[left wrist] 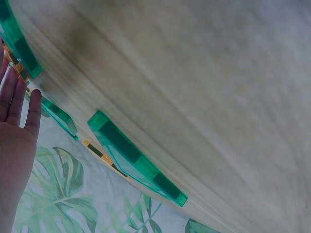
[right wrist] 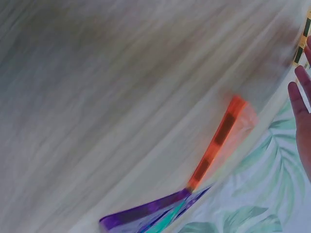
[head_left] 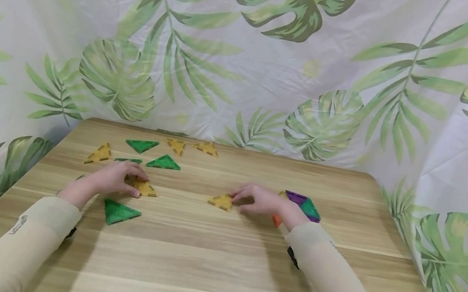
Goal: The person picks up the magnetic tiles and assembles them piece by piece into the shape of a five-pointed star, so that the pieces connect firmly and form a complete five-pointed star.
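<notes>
In the head view my left hand (head_left: 119, 179) pinches the left end of a yellow triangular magnetic tile (head_left: 147, 189) between thumb and fingers. Across a short gap, my right hand (head_left: 259, 200) pinches the right corner of a second yellow triangular tile (head_left: 220, 201). Both tiles are at table level, and fingers cover part of each. A green triangular tile (head_left: 119, 212) lies just in front of the left hand. In the left wrist view the left hand (left wrist: 17, 141) shows only at the edge; the right hand (right wrist: 305, 121) is likewise cut off in its own wrist view.
Behind the left hand lie more green tiles (head_left: 164, 161) and yellow tiles (head_left: 99, 154). Beyond the right wrist sits a cluster with a purple tile (head_left: 295, 197), a teal tile (head_left: 310, 209) and an orange tile (head_left: 276, 220). A leaf-patterned cloth (head_left: 264, 78) hangs behind the wooden table (head_left: 195, 268).
</notes>
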Motion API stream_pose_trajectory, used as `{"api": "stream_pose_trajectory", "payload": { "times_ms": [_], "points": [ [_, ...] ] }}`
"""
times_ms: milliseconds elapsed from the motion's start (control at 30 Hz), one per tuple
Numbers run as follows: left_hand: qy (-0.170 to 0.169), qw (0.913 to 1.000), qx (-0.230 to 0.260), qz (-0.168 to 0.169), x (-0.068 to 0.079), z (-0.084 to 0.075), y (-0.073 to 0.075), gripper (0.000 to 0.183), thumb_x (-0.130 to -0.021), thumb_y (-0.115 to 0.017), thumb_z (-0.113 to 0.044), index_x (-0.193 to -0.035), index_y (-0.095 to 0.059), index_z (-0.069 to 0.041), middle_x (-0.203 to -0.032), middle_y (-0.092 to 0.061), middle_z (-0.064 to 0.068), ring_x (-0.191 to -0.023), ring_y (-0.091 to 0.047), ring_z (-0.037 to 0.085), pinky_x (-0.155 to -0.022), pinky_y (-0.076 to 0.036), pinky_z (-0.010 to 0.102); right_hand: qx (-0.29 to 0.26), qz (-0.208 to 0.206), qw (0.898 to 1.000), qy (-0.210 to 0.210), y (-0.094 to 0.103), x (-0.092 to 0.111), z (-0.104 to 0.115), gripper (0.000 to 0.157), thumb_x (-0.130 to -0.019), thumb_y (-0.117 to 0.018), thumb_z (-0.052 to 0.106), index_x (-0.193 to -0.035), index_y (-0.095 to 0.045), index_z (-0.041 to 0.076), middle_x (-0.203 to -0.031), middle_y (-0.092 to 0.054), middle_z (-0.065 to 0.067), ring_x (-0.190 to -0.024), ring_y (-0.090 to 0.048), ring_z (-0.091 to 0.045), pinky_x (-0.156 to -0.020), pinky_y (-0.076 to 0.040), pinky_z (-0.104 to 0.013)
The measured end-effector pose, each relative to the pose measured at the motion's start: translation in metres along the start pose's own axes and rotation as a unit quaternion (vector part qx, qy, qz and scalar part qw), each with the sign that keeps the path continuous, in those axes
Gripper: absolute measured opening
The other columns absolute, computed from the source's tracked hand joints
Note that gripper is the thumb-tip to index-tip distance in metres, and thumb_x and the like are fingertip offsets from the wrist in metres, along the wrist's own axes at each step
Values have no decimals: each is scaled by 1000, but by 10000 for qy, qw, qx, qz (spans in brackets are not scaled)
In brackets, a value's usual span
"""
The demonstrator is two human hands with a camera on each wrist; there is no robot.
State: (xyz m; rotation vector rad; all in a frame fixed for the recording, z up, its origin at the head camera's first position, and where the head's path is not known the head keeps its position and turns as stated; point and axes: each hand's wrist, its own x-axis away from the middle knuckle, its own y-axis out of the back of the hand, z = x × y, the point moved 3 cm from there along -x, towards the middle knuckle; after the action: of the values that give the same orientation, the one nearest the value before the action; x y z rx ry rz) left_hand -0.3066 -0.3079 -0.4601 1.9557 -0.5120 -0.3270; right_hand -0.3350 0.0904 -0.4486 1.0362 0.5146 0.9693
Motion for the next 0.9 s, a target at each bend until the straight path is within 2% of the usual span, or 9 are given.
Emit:
{"api": "stream_pose_trajectory", "payload": {
  "times_ms": [267, 400, 500, 567, 800, 900],
  "points": [
    [-17, 10000, 26, -24, 1, -3, 1, 46, -76, -78, -32, -116, -67, -12, -123, -59, 14, -119, -48, 40, -99, -37, 57, 42, -323, 9991, -265, 1, 5, -3, 30, -90, -66, 18, -118, -67, 10, -134, -55, -7, -128, -45, -27, -109, -33, -43],
    [-20, 10000, 54, -10, 2, -4, 2, 47, -76, -77, -31, -117, -67, -11, -124, -58, 16, -121, -46, 42, -100, -36, 58, 337, -581, 9956, -653, -1, 2, -2, 42, -88, -68, 30, -125, -61, 13, -134, -53, -7, -127, -46, -26, -107, -36, -41],
    [-9, 10000, 49, 1, 2, -5, 3, 47, -76, -77, -32, -117, -67, -11, -125, -58, 16, -122, -45, 43, -100, -35, 59, 566, -605, 9915, -1002, -4, -1, 0, 56, -83, -70, 43, -130, -57, 15, -133, -52, -6, -125, -47, -24, -106, -36, -40],
    [0, 10000, 45, 11, 1, -6, 3, 47, -76, -77, -34, -117, -67, -11, -124, -58, 16, -121, -45, 43, -99, -35, 59, 615, -605, 9898, -1135, -7, -3, 1, 60, -81, -70, 46, -130, -56, 16, -131, -52, -5, -123, -48, -23, -105, -37, -38],
    [60, 9999, 79, 29, 1, -6, 2, 47, -76, -77, -32, -117, -67, -11, -124, -58, 15, -122, -45, 43, -99, -35, 59, 932, -763, 9855, -1196, -13, -8, 6, 58, -80, -69, 52, -125, -59, 16, -121, -56, -1, -113, -52, -20, -99, -42, -35],
    [125, 9999, 98, 30, 1, -6, 2, 47, -76, -78, -32, -117, -67, -12, -125, -58, 14, -122, -45, 42, -100, -36, 58, 865, -734, 9868, -1152, -12, -7, 6, 56, -81, -70, 49, -125, -59, 16, -124, -54, -4, -115, -51, -21, -99, -42, -37]
  ]
}}
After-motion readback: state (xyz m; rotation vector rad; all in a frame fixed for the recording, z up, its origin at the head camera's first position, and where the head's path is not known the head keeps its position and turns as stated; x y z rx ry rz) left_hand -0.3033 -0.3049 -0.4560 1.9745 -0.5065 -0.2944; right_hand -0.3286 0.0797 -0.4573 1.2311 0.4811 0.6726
